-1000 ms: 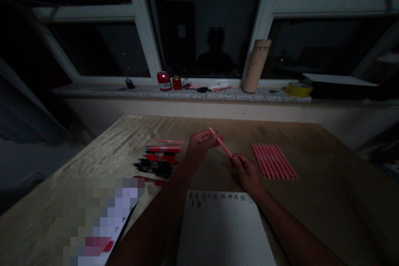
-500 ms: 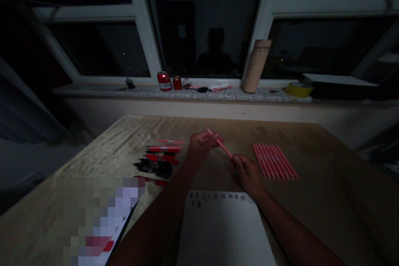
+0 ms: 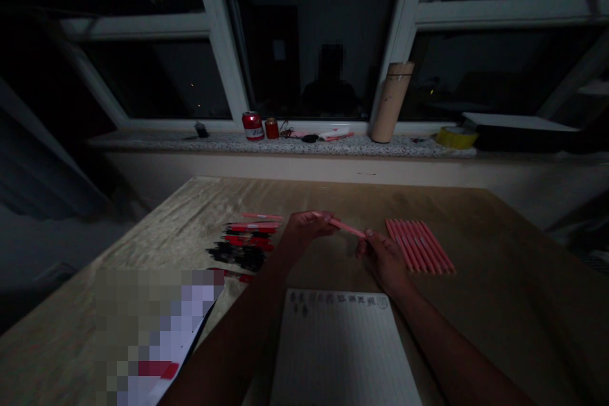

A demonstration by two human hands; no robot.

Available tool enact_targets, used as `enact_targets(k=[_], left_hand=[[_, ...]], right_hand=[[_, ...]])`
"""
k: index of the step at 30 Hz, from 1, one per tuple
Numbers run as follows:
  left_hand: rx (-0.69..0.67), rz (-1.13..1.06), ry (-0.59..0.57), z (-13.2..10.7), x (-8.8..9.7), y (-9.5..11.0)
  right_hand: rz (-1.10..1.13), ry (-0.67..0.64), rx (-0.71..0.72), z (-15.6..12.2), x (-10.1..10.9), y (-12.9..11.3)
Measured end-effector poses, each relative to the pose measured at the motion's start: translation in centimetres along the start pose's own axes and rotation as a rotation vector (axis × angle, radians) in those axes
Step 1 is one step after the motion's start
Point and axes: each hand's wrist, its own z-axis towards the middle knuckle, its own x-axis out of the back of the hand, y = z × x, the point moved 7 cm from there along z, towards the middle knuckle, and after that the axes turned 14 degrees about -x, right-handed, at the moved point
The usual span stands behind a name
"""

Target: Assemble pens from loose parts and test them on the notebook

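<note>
A pink pen [image 3: 349, 227] is stretched between my two hands above the table. My left hand [image 3: 311, 225] is closed on its far left end, and my right hand [image 3: 382, 252] pinches the right end. Right of my right hand lies a neat row of several pink pens [image 3: 421, 246], side by side. To the left of my left forearm, a loose pile of black pens [image 3: 238, 256] lies with red pens [image 3: 247, 241] and more pink ones. In front of me is a lined notepad [image 3: 342, 349] with small scribbles along its top.
The table [image 3: 499, 304] ends below a speckled windowsill [image 3: 352, 147]. On the sill stand a red can [image 3: 252, 126], a small red jar [image 3: 271, 129], a tan cylinder [image 3: 392, 103] and a yellow tape roll [image 3: 455, 137]. A partly blurred, pale flat object [image 3: 181, 323] lies at left.
The pink pen has tipped from a steep slant to a flatter one. My left hand has dropped slightly, and my right hand has shifted a little to the right.
</note>
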Motion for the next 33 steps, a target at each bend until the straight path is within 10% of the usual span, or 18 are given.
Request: enact_targets(k=[18, 25, 33], left_hand=[[-0.012, 0.444, -0.081, -2.8, 0.8, -1.8], [0.041, 0.412, -0.011, -3.2, 1.3, -2.3], [0.049, 0.356, -0.051, -3.3, 1.2, -3.1]], right_hand=[[0.367, 0.15, -0.197, -0.5, -0.9, 2.0], [0.583, -0.13, -0.44, -1.1, -2.7, 2.6], [0.558, -0.127, -0.404, -1.3, -2.6, 2.5]])
